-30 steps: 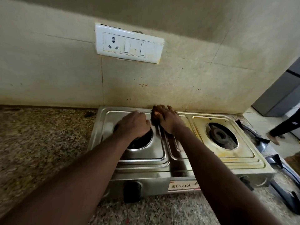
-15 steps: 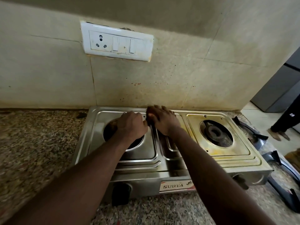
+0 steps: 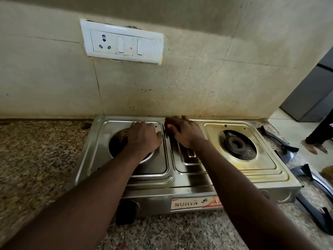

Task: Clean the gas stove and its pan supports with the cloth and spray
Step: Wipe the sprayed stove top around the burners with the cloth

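Note:
A two-burner steel stove (image 3: 189, 184) stands on the granite counter against the wall, with no pan supports on it. My right hand (image 3: 187, 134) grips a dark brown cloth (image 3: 168, 126) and presses it on the stove's back middle strip. My left hand (image 3: 142, 138) rests flat on the left plate, covering part of the left burner opening. The right burner (image 3: 237, 144) sits in a yellow-stained plate. Two black pan supports (image 3: 315, 204) lie on the counter to the right of the stove. No spray bottle is in view.
A white switchboard (image 3: 122, 44) hangs on the stained wall above the stove. Speckled counter (image 3: 36, 159) extends to the left. Another person's foot (image 3: 314, 147) stands on the floor at the far right, near a grey cabinet (image 3: 310, 98).
My left hand has slid a little toward the back of the left plate. My right hand keeps the cloth at the back middle of the stove. The view has shifted.

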